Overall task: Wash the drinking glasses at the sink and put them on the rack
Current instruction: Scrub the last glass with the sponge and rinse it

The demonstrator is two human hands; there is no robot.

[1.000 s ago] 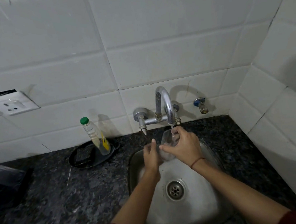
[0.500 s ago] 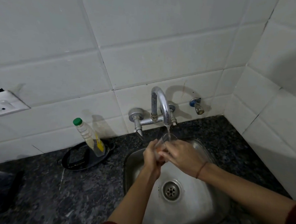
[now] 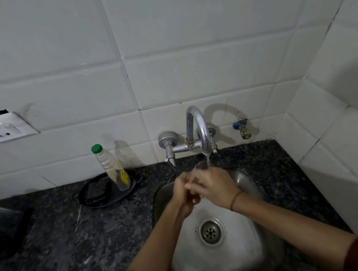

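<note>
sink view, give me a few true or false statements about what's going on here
1. Water runs from the tap onto the glass. True.
2. The left hand and right hand both hold the glass over the sink. True.
3. The bottle has a red cap. False: its cap is green.
4. The bottle stands right of the sink. False: it stands to the left, on a dark tray.
5. The drain is plugged. False: its strainer is uncovered.
</note>
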